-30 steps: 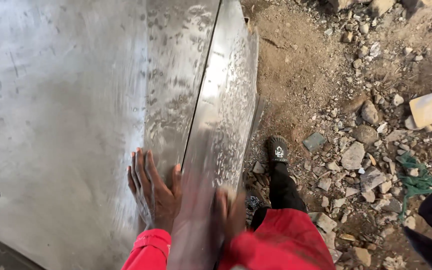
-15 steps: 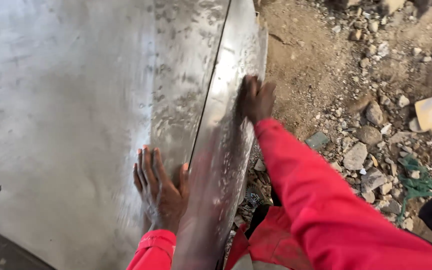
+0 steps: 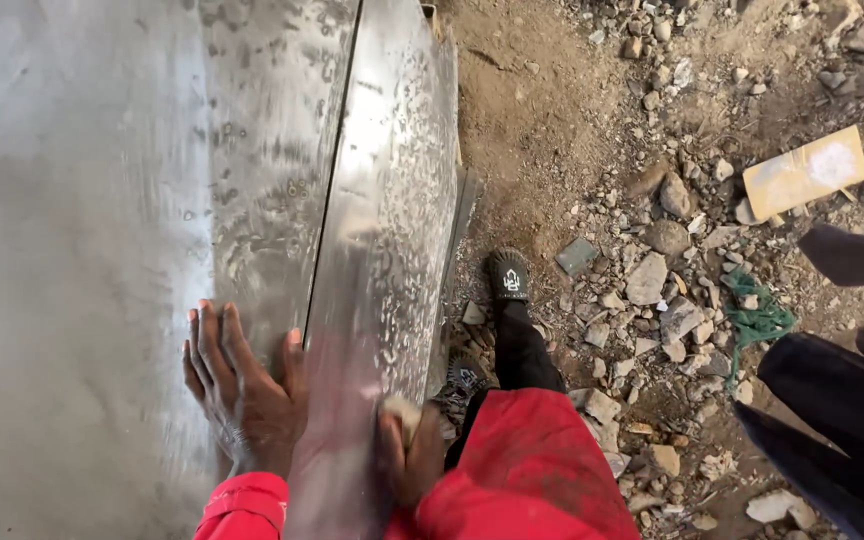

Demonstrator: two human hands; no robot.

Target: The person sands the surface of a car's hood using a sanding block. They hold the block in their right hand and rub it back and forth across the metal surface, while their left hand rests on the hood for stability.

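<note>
- Head view, looking straight down: a big grey metal sheet [image 3: 82, 200] fills the left half, its top, left and bottom edges cut off by the frame.
- Left hand [image 3: 242, 390] lies flat on the sheet, fingers spread wide, palm pressed down, thumb out toward the raised fold.
- That fold [image 3: 382, 200] is a shiny strip running up the middle, standing beside a dark seam; its lower end is blurred and hard to read.
- Right hand [image 3: 410, 450] sits at the bottom of the fold, fingers curled around a small pale pad [image 3: 402, 412] pressed against the metal. The pad is mostly hidden in the grip, so what it is made of I cannot tell.
- Both red sleeves [image 3: 527, 470] are cut off at the bottom edge; the right one hides most of the wrist.
- Two dark shoes: one [image 3: 508, 275] is clear on the dirt just right of the sheet, the other [image 3: 464, 375] is half tucked under the sheet's edge and the sleeve.
- Ground [image 3: 552, 120] to the right is bare dirt strewn with stones.
- Green cord [image 3: 757, 318] lies tangled among the stones, well apart from the hands.
- Tan board [image 3: 804, 172] with a white patch rests upper right.
- Dark cloth [image 3: 842, 400] at the right edge is cut off; whether it belongs to another person I cannot tell.
</note>
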